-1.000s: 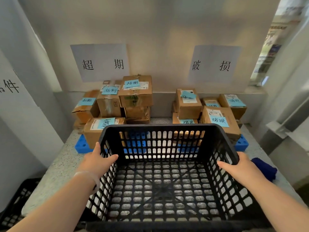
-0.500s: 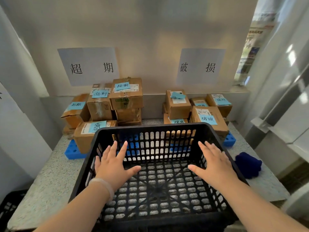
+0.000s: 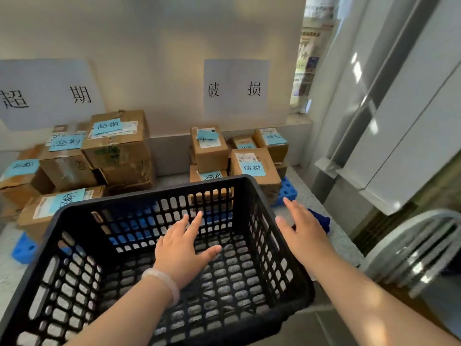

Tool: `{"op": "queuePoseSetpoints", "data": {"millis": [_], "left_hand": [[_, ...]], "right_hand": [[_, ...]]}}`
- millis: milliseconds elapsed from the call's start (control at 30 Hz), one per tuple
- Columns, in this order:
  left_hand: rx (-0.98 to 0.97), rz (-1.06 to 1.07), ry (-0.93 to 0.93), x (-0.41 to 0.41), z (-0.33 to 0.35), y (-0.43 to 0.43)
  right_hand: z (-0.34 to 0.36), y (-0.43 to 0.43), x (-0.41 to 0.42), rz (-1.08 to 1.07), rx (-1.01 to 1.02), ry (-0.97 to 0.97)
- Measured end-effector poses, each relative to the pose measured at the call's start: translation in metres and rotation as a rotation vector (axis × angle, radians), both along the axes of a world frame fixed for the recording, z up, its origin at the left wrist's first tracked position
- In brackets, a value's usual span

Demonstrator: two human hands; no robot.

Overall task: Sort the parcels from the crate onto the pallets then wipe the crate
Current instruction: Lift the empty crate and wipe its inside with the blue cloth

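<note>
I see left hand [image 3: 183,253] open, flat over the crate [image 3: 74,258] floor | right hand [image 3: 303,233] open past its right rim, above the blue cloth [image 3: 321,221]

Two paper signs [image 3: 235,87] hang on the wall [image 3: 154,46] beyond the hands. A speckled bench [image 3: 344,248] lies under them, and a metal chair [image 3: 414,248] stands right of the right hand.
</note>
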State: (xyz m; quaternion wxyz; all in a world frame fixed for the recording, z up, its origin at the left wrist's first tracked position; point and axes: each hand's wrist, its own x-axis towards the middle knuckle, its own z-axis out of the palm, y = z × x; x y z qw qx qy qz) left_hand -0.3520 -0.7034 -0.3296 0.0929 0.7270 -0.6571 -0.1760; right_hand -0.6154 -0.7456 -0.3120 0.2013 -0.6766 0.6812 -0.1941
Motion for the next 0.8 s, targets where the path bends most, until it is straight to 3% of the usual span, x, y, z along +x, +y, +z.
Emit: {"op": "queuePoseSetpoints", "data": {"millis": [133, 300, 700, 800], "left_hand": [[0.031, -0.026, 0.031, -0.04, -0.002, -0.021], [0.079, 0.058, 0.049, -0.07, -0.017, -0.041], [0.148, 0.202, -0.047, -0.097, -0.045, -0.065], [0.163, 0.235, 0.0, -0.097, -0.048, -0.066]], "right_hand": [[-0.039, -0.027, -0.067, -0.089, 0.173, -0.006], [-0.092, -0.066, -0.126, -0.104, 0.397, 0.123], [-0.157, -0.169, -0.162, 0.119, 0.551, 0.457], [-0.169, -0.178, -0.16, 0.151, 0.59, 0.506]]}}
